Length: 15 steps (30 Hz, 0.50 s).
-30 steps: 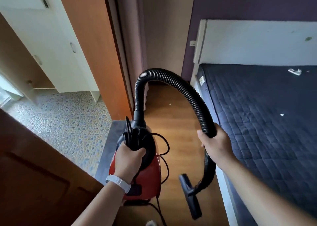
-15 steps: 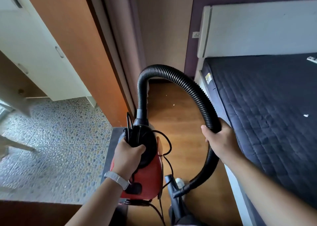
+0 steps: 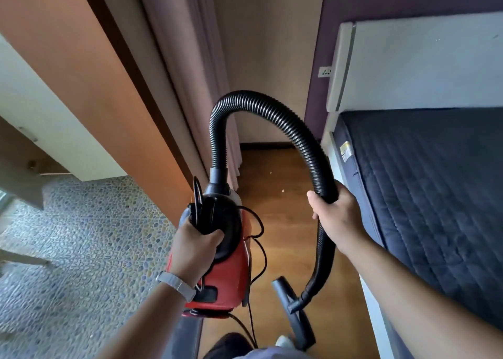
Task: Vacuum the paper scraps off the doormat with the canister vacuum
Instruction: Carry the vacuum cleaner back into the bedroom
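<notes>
I can read no text, brand or number on my feed. Small yellow-white tag (image 3: 345, 151) on side of mattress (image 3: 435, 195) seems printed, too blurred to make out. Nothing legible on red vacuum (image 3: 231, 274) either.

Your left grip (image 3: 194, 252) held the canister vacuum (image 3: 228, 274) at centre, above the seam where the pebble floor (image 3: 81, 249) on your left met the wooden floor (image 3: 283, 222) ahead. The hose (image 3: 272, 108) arched up from the canister's front and over to your right grip (image 3: 337, 218), then dropped to the nozzle (image 3: 298, 315) hanging just right of the canister. The bed (image 3: 435, 195) lay along your right, its headboard (image 3: 422, 59) at the far end, a wall socket (image 3: 325, 72) just left of it.
</notes>
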Available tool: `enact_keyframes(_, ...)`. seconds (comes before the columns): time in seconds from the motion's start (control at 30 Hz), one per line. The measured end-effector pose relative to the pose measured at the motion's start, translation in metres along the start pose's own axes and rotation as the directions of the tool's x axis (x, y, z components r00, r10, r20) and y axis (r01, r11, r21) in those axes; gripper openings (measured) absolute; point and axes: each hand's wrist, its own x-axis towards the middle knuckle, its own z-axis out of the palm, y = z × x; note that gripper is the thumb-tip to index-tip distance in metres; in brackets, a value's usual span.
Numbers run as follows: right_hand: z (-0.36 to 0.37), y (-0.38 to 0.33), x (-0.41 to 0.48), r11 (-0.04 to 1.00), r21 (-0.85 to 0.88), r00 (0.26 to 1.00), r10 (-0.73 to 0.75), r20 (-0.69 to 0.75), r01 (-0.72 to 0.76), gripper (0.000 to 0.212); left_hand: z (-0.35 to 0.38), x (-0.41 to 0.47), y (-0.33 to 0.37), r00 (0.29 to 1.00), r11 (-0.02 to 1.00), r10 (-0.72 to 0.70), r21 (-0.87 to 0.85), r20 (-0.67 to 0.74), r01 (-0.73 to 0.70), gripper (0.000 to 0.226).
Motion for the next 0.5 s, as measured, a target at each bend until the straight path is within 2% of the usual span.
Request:
enact_keyframes(0.13,0.010,-0.001,0.049,1.000,-0.007,1.000,0.019,-0.004,-0.019,0.016,0.022,0.056,0.017,1.000,0.999,-0.030,-0.016,0.003,0.030,0.031)
enact_keyframes(0.4,0.037,0.006,0.179,0.992,-0.038,0.984,0.117,-0.131,-0.123,0.013,0.093,0.204,0.046,0.990,0.999,-0.038,-0.030,0.139,0.043,0.033)
enact_keyframes(0.5,0.047,0.001,0.235,0.985,-0.044,0.969,0.154,-0.193,-0.165,0.014,0.116,0.271,0.068,0.982,0.999,-0.031,-0.008,0.189,0.033,0.025)
